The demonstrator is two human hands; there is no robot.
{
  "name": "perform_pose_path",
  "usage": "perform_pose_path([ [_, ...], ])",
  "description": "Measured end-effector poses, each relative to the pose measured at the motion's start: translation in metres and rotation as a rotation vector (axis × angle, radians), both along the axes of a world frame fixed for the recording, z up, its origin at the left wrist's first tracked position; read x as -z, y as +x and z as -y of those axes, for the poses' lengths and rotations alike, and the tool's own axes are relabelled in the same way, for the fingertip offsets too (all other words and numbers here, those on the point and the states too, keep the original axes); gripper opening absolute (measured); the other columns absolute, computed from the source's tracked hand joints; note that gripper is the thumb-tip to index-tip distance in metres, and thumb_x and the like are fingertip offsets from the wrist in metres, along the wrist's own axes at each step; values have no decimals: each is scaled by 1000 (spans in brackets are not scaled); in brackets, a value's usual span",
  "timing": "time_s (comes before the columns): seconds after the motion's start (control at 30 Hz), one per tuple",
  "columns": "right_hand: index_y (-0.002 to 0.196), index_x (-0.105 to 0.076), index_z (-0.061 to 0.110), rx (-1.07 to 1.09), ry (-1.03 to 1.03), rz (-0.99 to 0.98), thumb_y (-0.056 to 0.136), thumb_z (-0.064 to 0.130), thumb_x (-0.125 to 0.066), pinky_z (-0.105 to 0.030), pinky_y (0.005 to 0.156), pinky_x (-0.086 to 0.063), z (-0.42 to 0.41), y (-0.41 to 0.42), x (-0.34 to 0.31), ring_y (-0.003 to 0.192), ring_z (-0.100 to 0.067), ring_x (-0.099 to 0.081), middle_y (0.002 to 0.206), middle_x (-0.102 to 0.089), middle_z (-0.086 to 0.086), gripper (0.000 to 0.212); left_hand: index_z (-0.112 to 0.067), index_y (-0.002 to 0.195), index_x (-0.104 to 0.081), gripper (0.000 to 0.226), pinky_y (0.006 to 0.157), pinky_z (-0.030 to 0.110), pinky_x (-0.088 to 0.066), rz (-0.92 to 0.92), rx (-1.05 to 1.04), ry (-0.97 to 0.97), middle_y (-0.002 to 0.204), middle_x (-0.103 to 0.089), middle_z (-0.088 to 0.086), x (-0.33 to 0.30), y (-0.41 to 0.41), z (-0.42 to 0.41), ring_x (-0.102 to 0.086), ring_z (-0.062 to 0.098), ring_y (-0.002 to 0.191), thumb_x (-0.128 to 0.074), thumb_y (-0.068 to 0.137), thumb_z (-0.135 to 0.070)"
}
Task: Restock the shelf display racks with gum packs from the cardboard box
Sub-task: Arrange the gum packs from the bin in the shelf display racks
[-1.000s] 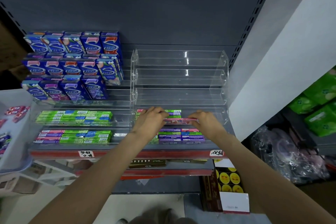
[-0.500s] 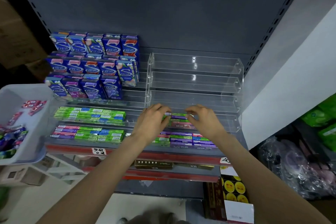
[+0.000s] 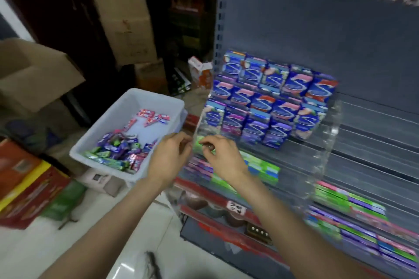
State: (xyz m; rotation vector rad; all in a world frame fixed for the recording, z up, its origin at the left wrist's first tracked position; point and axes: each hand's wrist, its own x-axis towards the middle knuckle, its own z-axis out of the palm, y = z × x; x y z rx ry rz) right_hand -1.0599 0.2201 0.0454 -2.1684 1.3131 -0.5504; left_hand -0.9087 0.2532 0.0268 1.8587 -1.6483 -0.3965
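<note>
Stacked brown cartons at back left; red printed boxes on pale floor.

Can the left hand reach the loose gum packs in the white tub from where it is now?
Probably yes. The left hand hovers beside the white tub, near its right rim, and the loose gum packs lie uncovered just to its left. The tub has no lid, and nothing stands between.

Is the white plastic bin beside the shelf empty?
No, the white bin holds a loose heap of gum packs in purple, green and pink wrappers.
</note>
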Motion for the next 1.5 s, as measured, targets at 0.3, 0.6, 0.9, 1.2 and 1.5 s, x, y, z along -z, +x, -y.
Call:
perform_pose_path([
  [0.3, 116, -62, 9, -7, 243, -120, 89, 8, -51, -35, 95, -44, 58, 218, 77, 106, -29, -58, 115, -60, -14, 29, -5, 100, -67, 17, 83, 38, -46, 98, -18, 294, 105, -64, 16, 75, 223, 44, -58, 35, 100, -57, 88, -11],
  [0.6, 143, -33, 9, 18, 345, -365, 95, 16, -50, -39, 109, -32, 139, 281, 136, 133, -29, -35, 142, -37, -13, 52, -7, 137, -43, 47, 103, 38, -37, 68, -1, 558, 137, -45, 15, 143, 285, 134, -45, 32, 123, -52, 92, -17],
  [0.9, 149, -18, 13, -93, 237, -603, 98, 11, -43, -30, 117, -13, 221, 301, 202, 146, -20, -7, 158, -12, -4, 57, -13, 146, -24, 53, 103, 35, -34, 302, 18, 693, 140, -38, 13, 194, 291, 207, -39, 29, 126, -41, 96, -14],
  [1.2, 125, -57, 13, -163, 47, -785, 91, 12, -55, -32, 97, -39, 256, 302, 212, 117, -24, -44, 119, -56, -7, 34, 0, 131, -34, 38, 98, 32, -40, 447, 61, 675, 129, -46, 19, 202, 283, 235, -48, 30, 119, -40, 94, -1],
  [1.5, 125, -54, 13, -238, 12, -849, 91, 9, -52, -34, 96, -36, 251, 304, 209, 120, -26, -43, 122, -56, -9, 34, -12, 129, -51, 36, 93, 29, -36, 74, 18, 531, 118, -51, 15, 206, 289, 226, -53, 30, 108, -51, 93, -11],
])
